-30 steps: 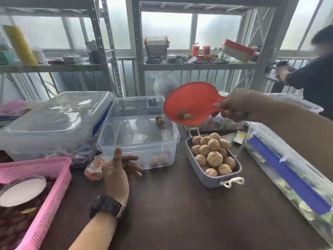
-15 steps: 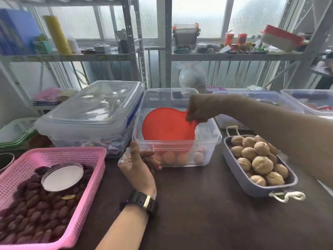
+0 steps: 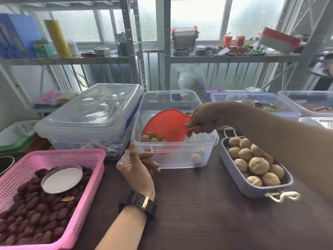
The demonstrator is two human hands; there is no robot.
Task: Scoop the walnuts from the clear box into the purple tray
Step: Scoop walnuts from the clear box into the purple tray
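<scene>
The clear box (image 3: 207, 139) stands at the middle of the dark table. My right hand (image 3: 202, 121) grips the handle of a red scoop (image 3: 167, 127), which is tilted down inside the box with several walnuts (image 3: 153, 138) lying in its low left end. A couple of walnuts (image 3: 196, 156) lie on the box floor at the front right. My left hand (image 3: 137, 166) rests against the box's front left corner, thumb up and fingers against the wall. The purple tray (image 3: 241, 184), with a rope handle, sits to the right and holds several walnuts (image 3: 258, 165).
A pink basket (image 3: 84, 179) of dark red dates with a round lid on top sits at the front left. A large lidded clear bin (image 3: 90, 114) stands left of the box. More clear bins (image 3: 255, 103) line the back right, metal shelving behind.
The scoop was held high over the tray with walnuts, then went down into the clear box. It now lies tilted there with several walnuts in it. My left hand stayed at the box's corner.
</scene>
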